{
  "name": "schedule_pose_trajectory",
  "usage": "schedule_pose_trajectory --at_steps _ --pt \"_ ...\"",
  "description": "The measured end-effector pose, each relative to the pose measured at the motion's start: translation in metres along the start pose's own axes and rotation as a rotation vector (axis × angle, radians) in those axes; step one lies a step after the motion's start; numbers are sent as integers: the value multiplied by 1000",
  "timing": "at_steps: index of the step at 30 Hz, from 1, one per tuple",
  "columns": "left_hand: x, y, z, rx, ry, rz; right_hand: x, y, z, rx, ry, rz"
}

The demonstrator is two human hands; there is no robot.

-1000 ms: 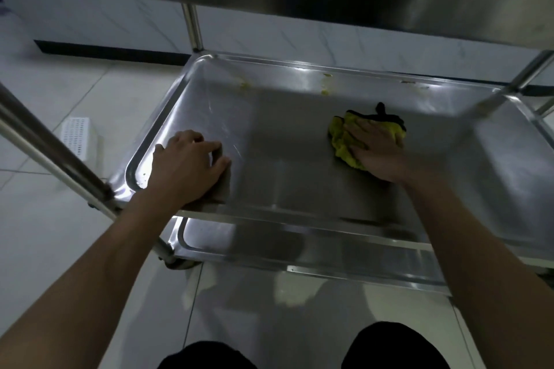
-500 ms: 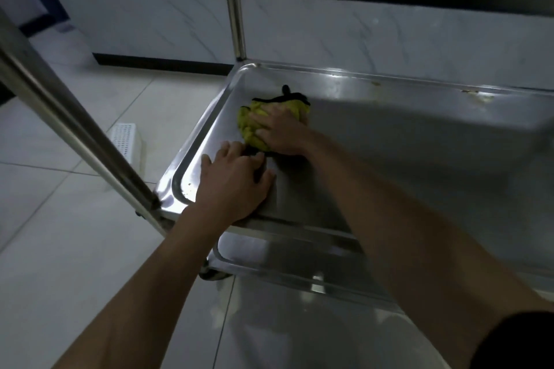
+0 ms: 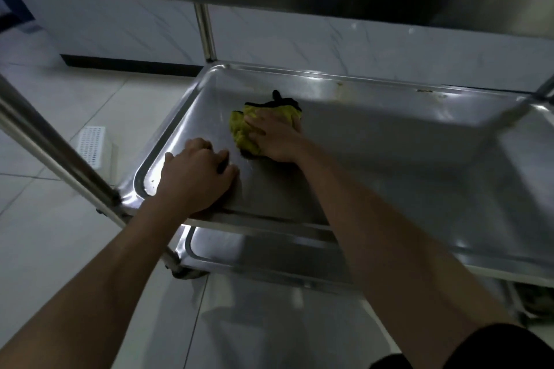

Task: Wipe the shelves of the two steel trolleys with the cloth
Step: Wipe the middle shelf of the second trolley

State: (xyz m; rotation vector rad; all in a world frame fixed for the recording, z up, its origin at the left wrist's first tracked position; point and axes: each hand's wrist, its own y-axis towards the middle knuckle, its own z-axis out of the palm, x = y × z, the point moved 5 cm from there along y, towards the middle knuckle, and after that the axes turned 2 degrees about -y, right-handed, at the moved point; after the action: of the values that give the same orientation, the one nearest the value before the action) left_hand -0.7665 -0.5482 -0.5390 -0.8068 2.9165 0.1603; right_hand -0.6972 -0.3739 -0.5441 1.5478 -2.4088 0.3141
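Right hand (image 3: 277, 136) flat, fingers straight, pressing yellow cloth (image 3: 244, 129) on middle shelf (image 3: 389, 159), far-left part; unwiped steel stretches right (long axis). Left hand (image 3: 196, 178) curled, resting on near-left rim.

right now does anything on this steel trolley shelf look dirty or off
Yes: yellowish-brown residue spots and sit on the far rim of the middle steel shelf, beyond the crumpled yellow cloth under the right hand. Nothing looks bent or spilled.
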Motion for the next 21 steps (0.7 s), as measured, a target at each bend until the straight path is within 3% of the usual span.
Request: schedule_pose_trajectory --at_steps 12,16,21 --pt "-9 -5 -7 19 -13 -16 -160 -199 -44 -37 11 448" --pt "-14 -9 -8 -1 -25 -21 -174 -254 -53 -133 -19 553" --pt "-16 -6 -6 25 -12 -24 -165 -259 -54 -161 -93 581"
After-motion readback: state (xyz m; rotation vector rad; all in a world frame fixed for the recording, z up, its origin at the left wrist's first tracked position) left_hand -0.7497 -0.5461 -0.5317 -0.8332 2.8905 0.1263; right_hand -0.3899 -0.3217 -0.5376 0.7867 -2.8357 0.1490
